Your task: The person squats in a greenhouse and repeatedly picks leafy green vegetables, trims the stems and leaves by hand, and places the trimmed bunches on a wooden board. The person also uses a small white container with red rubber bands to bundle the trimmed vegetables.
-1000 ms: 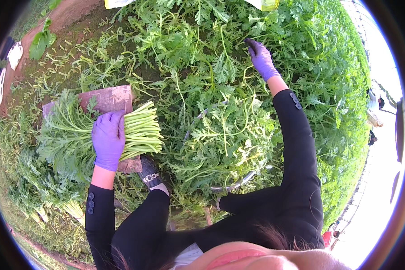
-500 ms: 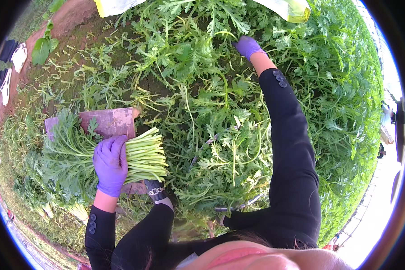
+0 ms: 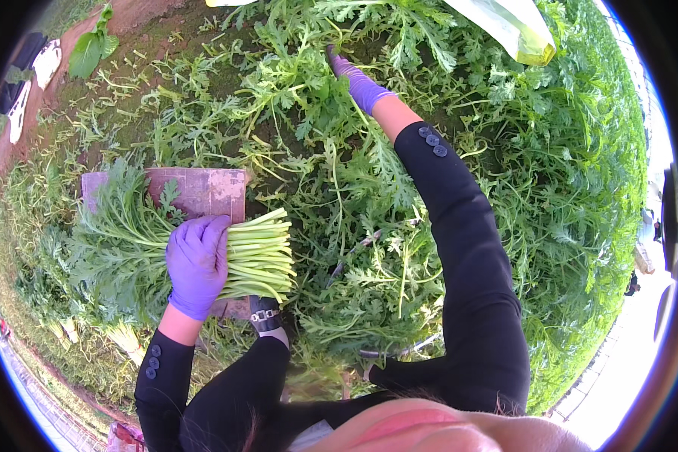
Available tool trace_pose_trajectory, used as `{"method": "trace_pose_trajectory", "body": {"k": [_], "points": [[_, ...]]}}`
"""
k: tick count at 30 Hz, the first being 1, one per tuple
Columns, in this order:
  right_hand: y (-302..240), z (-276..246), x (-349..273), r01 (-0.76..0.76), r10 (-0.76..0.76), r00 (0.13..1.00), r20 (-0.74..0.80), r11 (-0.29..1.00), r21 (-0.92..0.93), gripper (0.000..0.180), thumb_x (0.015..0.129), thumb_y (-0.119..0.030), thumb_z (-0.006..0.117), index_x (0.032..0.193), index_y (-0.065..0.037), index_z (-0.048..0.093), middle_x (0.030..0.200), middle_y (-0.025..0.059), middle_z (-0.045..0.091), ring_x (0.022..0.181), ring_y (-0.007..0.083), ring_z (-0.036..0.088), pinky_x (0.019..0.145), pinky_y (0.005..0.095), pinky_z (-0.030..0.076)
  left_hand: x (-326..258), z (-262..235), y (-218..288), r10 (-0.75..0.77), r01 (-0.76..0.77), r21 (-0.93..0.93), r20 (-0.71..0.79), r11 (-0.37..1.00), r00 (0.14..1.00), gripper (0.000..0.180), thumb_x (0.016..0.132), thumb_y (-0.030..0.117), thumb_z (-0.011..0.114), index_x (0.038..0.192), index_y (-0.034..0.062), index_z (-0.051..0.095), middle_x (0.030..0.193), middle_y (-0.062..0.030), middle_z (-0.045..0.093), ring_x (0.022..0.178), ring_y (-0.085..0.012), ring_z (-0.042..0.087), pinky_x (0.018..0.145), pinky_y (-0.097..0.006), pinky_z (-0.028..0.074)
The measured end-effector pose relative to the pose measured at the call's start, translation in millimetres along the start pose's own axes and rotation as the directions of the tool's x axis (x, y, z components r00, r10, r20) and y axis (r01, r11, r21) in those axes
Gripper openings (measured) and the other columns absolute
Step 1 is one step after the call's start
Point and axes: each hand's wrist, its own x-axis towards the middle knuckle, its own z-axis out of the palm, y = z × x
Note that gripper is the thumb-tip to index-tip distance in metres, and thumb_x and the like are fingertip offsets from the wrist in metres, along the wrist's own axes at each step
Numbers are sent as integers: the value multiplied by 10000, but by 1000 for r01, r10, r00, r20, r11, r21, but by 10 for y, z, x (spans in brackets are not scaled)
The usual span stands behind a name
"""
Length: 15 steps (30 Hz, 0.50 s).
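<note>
- Left hand (image 3: 196,264), purple glove, lies flat and open, pressing bundle of cut greens (image 3: 203,252) at centre left.
- Bundle lies on reddish board (image 3: 203,188), pale stems pointing right.
- Right hand (image 3: 358,81), upper centre, reaches into growing greens (image 3: 369,248); grip can't be told.

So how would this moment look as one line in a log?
left hand: pressing on bundle of cut greens | bundle: on brown board | right hand: reaching into growing greens, grip hidden
</note>
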Motion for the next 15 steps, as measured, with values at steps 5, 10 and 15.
{"method": "trace_pose_trajectory", "body": {"k": [5,10,15], "points": [[-124,273,-1,318,-331,942,50,838,-444,604,884,-83,549,1472,-115,419,1376,201,522,1199,350,551,1024,410,439,6,1,-31,32,-31,19,-10,999,999,264,852,135,654,1115,139,630,1021,-51,596,948,-283,570,835,-413,468],[-130,193,-365,256,-193,966,172,622,-740,538,823,-85,610,1358,-81,550,1141,250,662,1031,389,655,909,429,521,-11,-2,-43,41,-41,15,-13,999,999,262,860,137,652,1120,138,616,1006,-52,592,930,-281,574,825,-413,473],[2,-392,-1341,115,380,882,280,403,-908,459,862,-163,587,1298,-24,554,1090,207,683,907,336,686,788,441,560,-61,64,-97,67,-65,39,-53,997,996,229,883,161,635,1110,133,611,996,-61,594,917,-284,580,807,-414,477]]}}
